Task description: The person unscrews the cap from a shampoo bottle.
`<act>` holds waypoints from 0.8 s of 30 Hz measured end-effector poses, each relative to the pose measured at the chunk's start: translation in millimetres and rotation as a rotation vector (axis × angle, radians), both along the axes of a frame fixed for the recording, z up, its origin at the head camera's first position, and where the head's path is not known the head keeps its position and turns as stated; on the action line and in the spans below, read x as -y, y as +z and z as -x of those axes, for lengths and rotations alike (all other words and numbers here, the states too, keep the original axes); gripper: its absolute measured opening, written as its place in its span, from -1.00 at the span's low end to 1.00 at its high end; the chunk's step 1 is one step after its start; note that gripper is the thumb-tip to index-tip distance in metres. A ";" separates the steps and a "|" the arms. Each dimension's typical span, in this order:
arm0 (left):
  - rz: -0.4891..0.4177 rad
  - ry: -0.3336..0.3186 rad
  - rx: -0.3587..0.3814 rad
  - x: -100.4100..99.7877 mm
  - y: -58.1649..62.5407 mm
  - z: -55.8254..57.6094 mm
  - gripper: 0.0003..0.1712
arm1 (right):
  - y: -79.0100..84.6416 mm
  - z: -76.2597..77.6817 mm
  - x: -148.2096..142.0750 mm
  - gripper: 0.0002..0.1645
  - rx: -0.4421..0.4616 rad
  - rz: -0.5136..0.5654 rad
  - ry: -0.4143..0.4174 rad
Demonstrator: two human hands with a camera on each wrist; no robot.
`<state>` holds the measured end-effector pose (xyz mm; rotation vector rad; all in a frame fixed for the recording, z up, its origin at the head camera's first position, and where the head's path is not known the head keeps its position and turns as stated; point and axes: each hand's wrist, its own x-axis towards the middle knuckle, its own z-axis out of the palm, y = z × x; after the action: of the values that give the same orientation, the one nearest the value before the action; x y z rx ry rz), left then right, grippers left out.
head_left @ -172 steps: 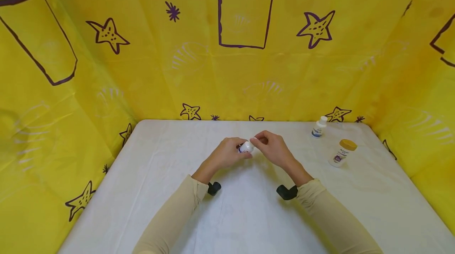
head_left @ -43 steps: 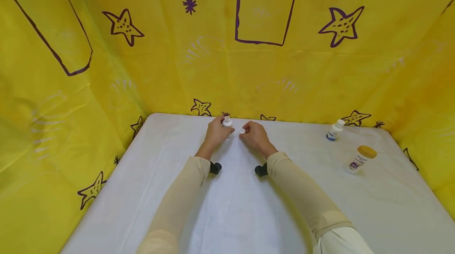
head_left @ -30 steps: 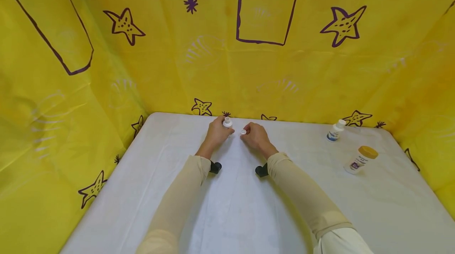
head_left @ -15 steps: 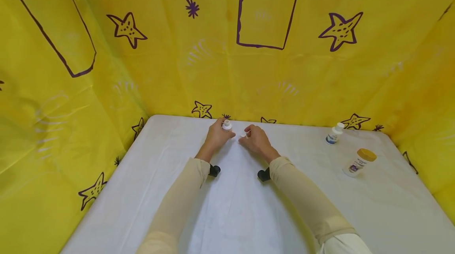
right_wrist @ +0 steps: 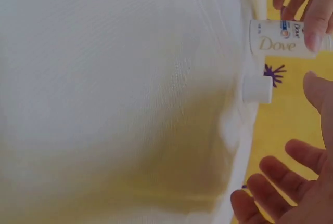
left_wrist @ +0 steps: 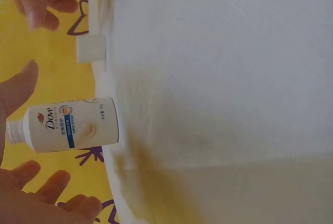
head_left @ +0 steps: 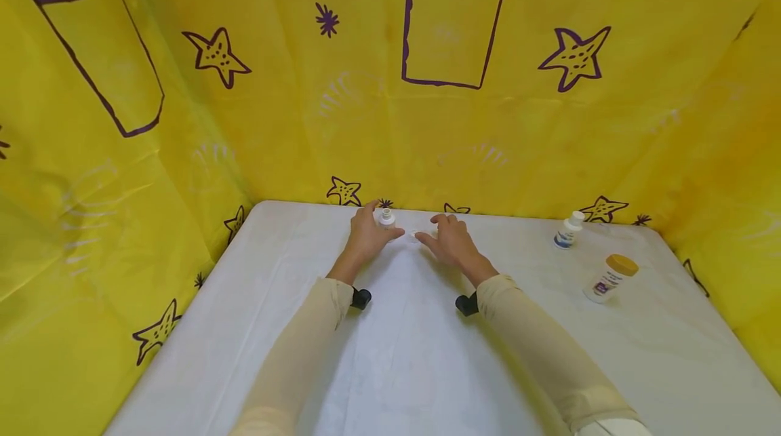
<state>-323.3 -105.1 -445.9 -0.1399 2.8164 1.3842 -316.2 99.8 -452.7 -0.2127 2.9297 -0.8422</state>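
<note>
A small white Dove bottle, its threaded neck uncapped, stands upright near the table's back edge. My left hand is spread around it; in the left wrist view, gaps show between the bottle and the thumb and fingers. Just right of the bottle, its white screw cap sits on the table, seen side-on in both wrist views as a cap. My right hand is beside the cap with thumb and fingers parted, and nothing is between them in the right wrist view.
On the right of the white-covered table stand a white-capped bottle with a blue label and a clear-white jar with an orange lid. A yellow patterned curtain rises behind and at both sides.
My right hand, which pinched the cap, has let it go on the table and moved slightly right. The left hand's fingers have loosened from the bottle, which stays standing.
</note>
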 end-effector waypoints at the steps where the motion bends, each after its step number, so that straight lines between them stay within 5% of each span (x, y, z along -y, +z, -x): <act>1: 0.013 -0.001 -0.002 0.5 0.5 -0.8 0.15 | 0.9 -2.4 -2.0 -0.14 -0.006 -0.017 -0.002; 12: 0.125 -0.043 -0.134 -3.6 10.3 -11.2 0.23 | 25.2 -24.4 -36.0 -0.08 -0.124 -0.128 0.027; 24: 0.255 -0.142 -0.268 -38.3 25.0 -25.0 0.30 | 55.1 -45.2 -80.3 -0.04 -0.191 -0.233 0.010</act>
<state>-298.3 -66.8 -420.9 0.2614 3.1365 1.0846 -271.0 180.1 -397.6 -0.3050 3.1665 -0.4964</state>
